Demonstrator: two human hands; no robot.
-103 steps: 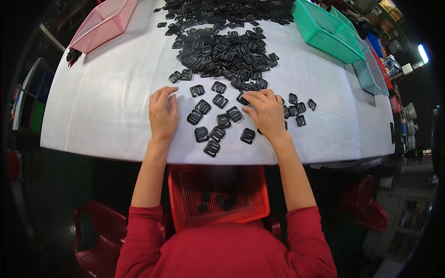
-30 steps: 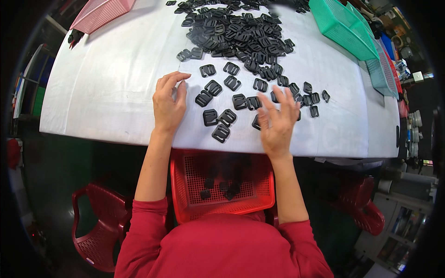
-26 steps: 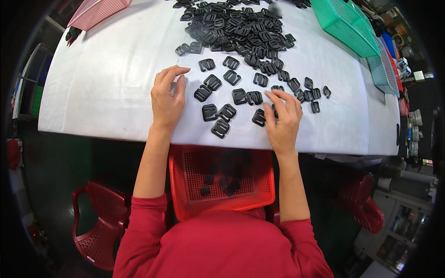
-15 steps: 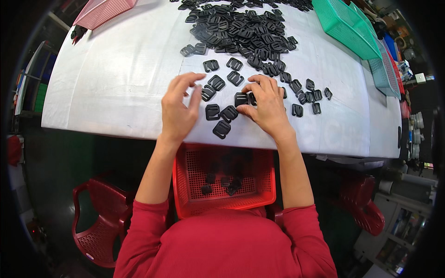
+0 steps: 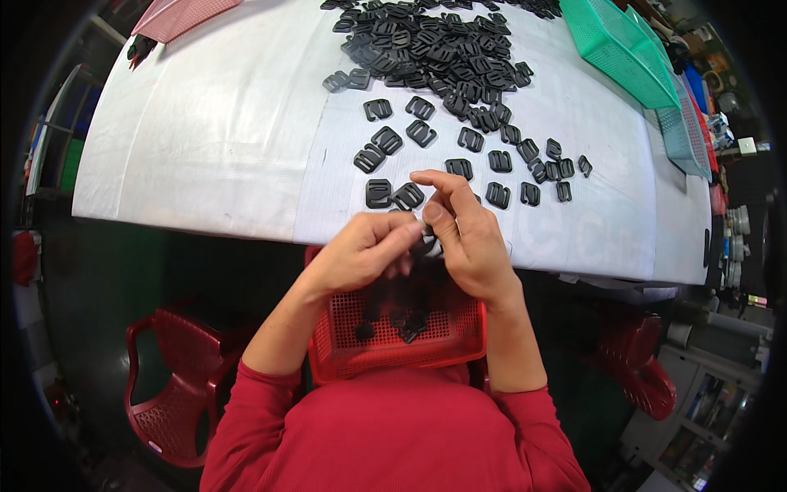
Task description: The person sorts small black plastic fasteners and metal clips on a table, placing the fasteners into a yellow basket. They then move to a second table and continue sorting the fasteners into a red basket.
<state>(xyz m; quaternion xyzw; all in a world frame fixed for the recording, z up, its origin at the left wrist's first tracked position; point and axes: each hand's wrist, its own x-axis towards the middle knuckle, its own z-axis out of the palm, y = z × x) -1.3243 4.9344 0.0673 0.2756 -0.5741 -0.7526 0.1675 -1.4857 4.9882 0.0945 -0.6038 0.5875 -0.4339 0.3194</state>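
My two hands meet over the table's near edge, above the red basket (image 5: 361, 373). Between their fingertips is a small black plastic strap buckle (image 5: 429, 239), mostly hidden by the fingers. My left hand (image 5: 365, 256) is closed, thumb and forefinger pinched at the piece. My right hand (image 5: 478, 250) is curled round its other side, thumb bent in and forefinger raised. Beyond the hands, loose buckles lie spread on the white table, among them one buckle (image 5: 378, 193) next to my left hand and one buckle (image 5: 498, 194) next to my right. Several dark pieces lie in the basket.
A large heap of black buckles (image 5: 430, 49) covers the table's far middle. Green baskets (image 5: 627, 61) stand at the far right, with a pale blue basket (image 5: 684, 131) beside them. A pink basket (image 5: 176, 20) is at the far left. Dark red chairs (image 5: 184, 385) flank me.
Both hands have drawn back toward me and come together. My right hand has lifted off the buckles on the table, uncovering several. My left fingers have closed from a spread pose.
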